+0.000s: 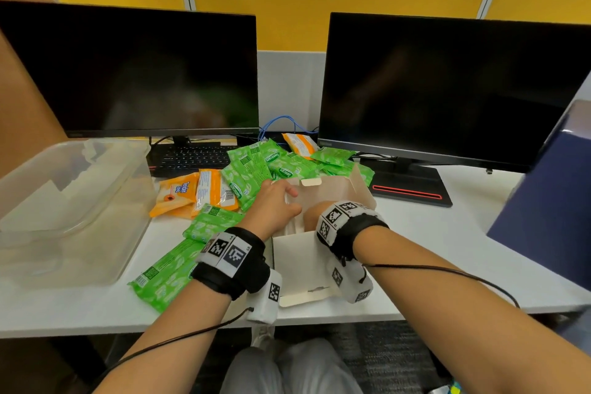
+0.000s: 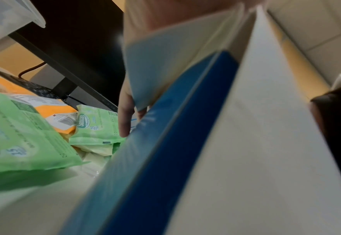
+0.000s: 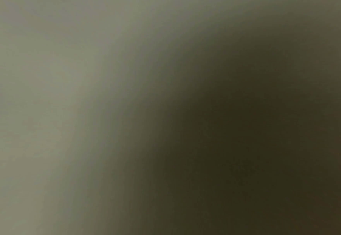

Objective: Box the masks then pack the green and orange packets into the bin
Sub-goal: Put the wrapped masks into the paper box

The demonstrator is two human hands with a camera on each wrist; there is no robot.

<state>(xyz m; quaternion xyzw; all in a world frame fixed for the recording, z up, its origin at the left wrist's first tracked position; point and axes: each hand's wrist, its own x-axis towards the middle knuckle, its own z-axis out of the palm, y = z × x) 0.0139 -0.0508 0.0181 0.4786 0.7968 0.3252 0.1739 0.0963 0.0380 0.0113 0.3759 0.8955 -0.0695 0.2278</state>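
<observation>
Where the hands meet: left hand [image 1: 277, 201] grips pale masks [image 2: 161, 63] at the open white cardboard box [image 1: 332, 192].
Right hand [image 1: 315, 216]: inside box, fingers hidden.
Packets: three orange packets [image 1: 179, 193]; green packets [image 1: 169, 269], roughly ten.
Bin: one clear plastic bin [image 1: 64, 201], left.

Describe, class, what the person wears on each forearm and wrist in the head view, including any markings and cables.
Both forearms are bare, without sleeves. The left wrist and right wrist each carry a black band with white blocks printed with black square-patterned tags. A white tagged block hangs below each band. A thin dark cable trails back along each forearm.
</observation>
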